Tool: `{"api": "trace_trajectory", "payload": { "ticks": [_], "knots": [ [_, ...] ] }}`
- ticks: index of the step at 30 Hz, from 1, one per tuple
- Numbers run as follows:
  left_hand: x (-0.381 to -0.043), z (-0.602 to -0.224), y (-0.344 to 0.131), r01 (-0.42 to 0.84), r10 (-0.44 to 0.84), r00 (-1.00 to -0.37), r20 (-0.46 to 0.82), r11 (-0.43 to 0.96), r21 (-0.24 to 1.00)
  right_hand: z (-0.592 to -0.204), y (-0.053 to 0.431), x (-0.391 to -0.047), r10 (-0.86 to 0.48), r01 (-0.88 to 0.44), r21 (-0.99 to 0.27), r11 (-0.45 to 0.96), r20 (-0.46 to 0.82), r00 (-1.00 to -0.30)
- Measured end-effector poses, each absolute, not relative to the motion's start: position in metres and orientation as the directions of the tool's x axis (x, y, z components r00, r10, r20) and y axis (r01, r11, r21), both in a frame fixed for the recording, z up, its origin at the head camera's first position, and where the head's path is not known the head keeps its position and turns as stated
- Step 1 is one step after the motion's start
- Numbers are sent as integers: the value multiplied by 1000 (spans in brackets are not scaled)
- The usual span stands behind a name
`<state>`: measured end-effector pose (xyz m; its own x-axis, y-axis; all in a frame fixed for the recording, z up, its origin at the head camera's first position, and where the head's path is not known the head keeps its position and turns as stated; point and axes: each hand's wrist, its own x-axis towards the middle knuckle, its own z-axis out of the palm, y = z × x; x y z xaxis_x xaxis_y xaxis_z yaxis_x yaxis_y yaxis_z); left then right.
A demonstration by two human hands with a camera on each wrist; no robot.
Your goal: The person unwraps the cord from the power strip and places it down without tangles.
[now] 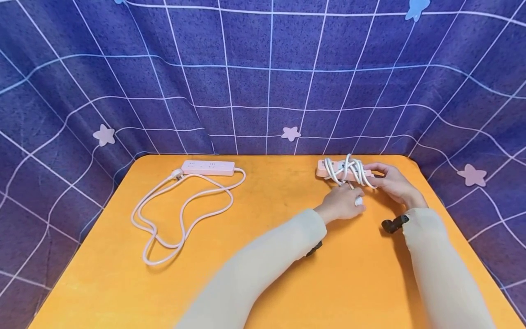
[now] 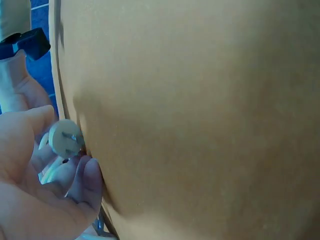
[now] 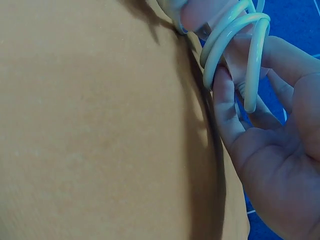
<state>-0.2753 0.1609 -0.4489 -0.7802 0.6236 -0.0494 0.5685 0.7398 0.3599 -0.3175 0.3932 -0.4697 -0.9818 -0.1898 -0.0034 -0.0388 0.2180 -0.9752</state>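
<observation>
A pink power strip (image 1: 322, 169) with a white cord (image 1: 359, 173) wound round it is at the back right of the table. My right hand (image 1: 393, 184) grips its right end, with thumb and fingers on either side in the right wrist view. Loops of cord (image 3: 256, 65) cross the strip there, close to the fingers. Just in front of the strip, my left hand (image 1: 340, 204) holds the cord's white plug (image 1: 359, 201). In the left wrist view the round face of the plug (image 2: 64, 138), with its metal prongs, points out between thumb and fingers.
Another pink power strip (image 1: 208, 168) lies at the back left of the orange table (image 1: 279, 196). Its pale cord (image 1: 182, 228) spreads in loose loops toward the front, and its plug (image 1: 177, 174) rests by the strip's left end. A blue checked curtain (image 1: 250, 87) surrounds the table's back and sides.
</observation>
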Motion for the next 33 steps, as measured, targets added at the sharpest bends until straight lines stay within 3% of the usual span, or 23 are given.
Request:
{"api": "trace_trajectory", "payload": {
  "ticks": [9, 27, 33],
  "knots": [
    [-281, -458, 156, 564, 613, -790, 21, 712, 419, -465, 391, -316, -158, 2, -964, 266, -46, -986],
    [-284, -450, 90, 508, 563, -822, 86, 657, 557, -463, 357, -311, -63, -128, -986, -103, 135, -989],
    [-281, -445, 62, 478, 528, -842, 113, 631, 611, -455, 334, -311, -59, -189, -934, -304, 216, -975]
  ]
}}
